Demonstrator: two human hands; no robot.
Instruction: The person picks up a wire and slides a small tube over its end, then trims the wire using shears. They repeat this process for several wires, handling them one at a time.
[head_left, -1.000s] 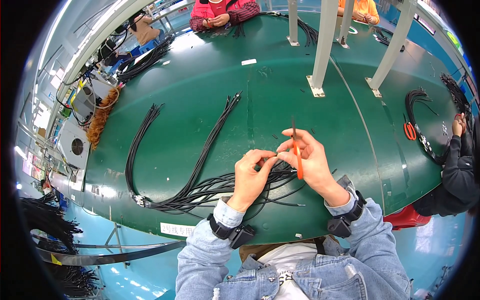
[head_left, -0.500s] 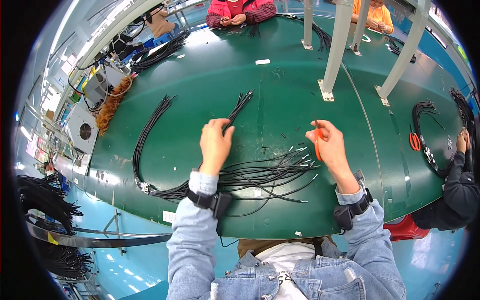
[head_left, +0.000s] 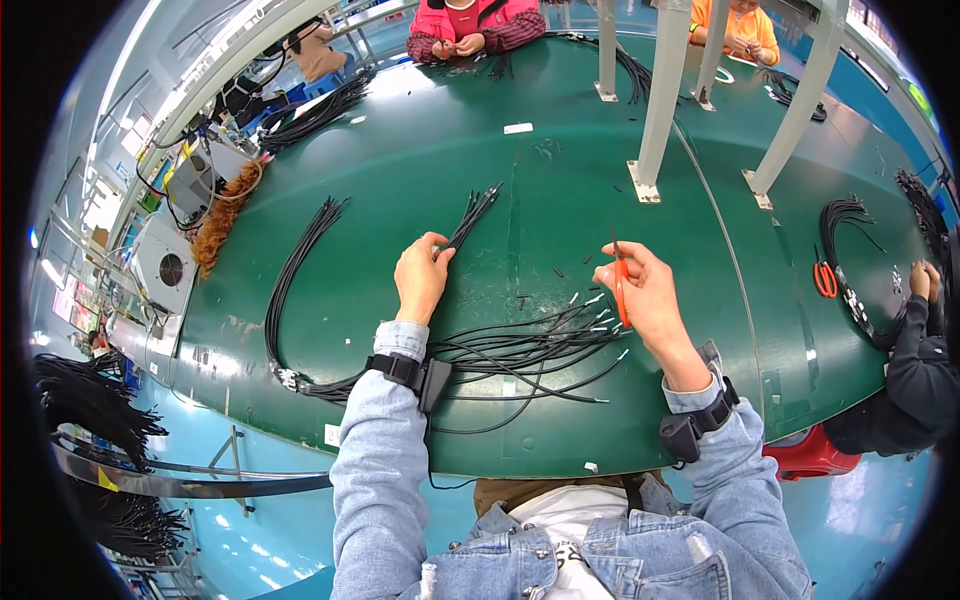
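Note:
My left hand (head_left: 421, 283) has its thumb and fingers closed at the lower visible part of a thin bundle of black cables (head_left: 474, 212); the bundle's tips point away from me. My right hand (head_left: 650, 292) grips a pair of scissors (head_left: 621, 290) with orange handles, blades pointing up and away. Between my forearms, a spread of black cables (head_left: 520, 352) with whitish tips fans to the right. To the left, another black cable bundle (head_left: 277, 300) curves away, wrapped with a silvery-white band (head_left: 290, 380) near its bend.
Small black scraps (head_left: 522, 302) lie on the green table (head_left: 560, 220). Grey posts (head_left: 657, 110) stand at the far right. Another pair of orange-handled scissors (head_left: 825, 279) lies near a co-worker's hands (head_left: 925, 280). Two people work across the table. Black cables (head_left: 95, 405) hang at the left.
My left hand has moved slightly left, and its thumb and fingers have come together on the thin cable bundle. My right hand has shifted a little left with the scissors.

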